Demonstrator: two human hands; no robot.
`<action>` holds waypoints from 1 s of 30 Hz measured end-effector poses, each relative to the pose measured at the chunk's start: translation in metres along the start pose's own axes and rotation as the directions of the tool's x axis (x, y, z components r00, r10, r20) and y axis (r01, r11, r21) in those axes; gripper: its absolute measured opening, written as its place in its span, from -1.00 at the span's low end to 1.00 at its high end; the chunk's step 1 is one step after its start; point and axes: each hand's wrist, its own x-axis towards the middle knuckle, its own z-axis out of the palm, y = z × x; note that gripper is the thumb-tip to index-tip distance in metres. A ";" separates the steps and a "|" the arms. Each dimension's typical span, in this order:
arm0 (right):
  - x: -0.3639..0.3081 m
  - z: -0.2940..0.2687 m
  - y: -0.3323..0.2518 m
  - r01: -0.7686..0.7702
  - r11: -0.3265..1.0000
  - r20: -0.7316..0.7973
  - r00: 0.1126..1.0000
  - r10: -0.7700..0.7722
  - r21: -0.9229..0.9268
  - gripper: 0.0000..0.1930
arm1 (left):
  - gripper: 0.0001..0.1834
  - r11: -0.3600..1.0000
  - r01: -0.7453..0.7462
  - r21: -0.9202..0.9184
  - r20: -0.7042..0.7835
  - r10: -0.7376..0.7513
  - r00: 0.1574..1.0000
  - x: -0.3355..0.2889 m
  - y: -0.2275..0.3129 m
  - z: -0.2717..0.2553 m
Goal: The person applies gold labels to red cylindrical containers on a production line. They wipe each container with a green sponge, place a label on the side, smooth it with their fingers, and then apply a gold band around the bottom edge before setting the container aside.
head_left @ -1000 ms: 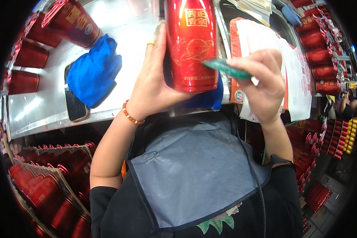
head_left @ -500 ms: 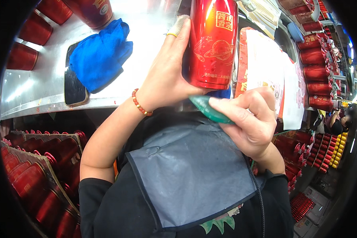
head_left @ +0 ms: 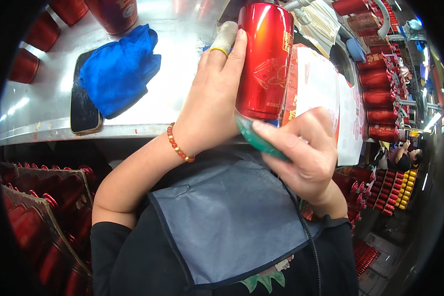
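A glossy red bottle (head_left: 265, 61) with gold line drawings lies at the upper middle, its base toward me. My left hand (head_left: 214, 96) holds it along its left side, fingers stretched up beside it and the thumb out of sight. A pale fabric finger cover (head_left: 225, 35) with a yellow rim is on one finger. At the base's lower left, my right hand (head_left: 308, 150) pinches a green, translucent, curved piece (head_left: 256, 135) with a tapered tip. The tip sits close to the base edge; whether it touches is unclear.
A blue cloth (head_left: 121, 71) partly covers a dark phone (head_left: 84, 116) on the metal table (head_left: 39, 130). Red cups (head_left: 22, 66) stand at the far left. White printed sheets (head_left: 320, 86) lie right of the bottle. Racks of red bottles (head_left: 39, 232) stand below left, with more (head_left: 380, 98) at right.
The bottle has rolled, carrying its gold panel to the right edge. The left fingers lie closer over its side. The green piece's tip has swung up at the base's lower left.
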 end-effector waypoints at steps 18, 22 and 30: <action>0.067 -0.022 0.050 -0.133 0.991 0.110 0.985 0.133 -0.009 -0.81 | 0.26 0.998 0.012 -0.055 -0.072 -0.016 0.997 -0.003 0.005 0.003; 0.092 -0.035 0.081 0.015 0.985 -0.052 0.998 -0.024 -0.174 -0.81 | 0.24 0.993 0.060 -0.102 -0.033 -0.063 0.997 -0.002 0.001 0.000; 0.084 -0.037 0.089 -0.032 0.998 -0.003 0.999 0.032 0.052 -0.81 | 0.31 0.994 -0.006 -0.113 0.010 0.007 1.000 -0.004 -0.010 -0.004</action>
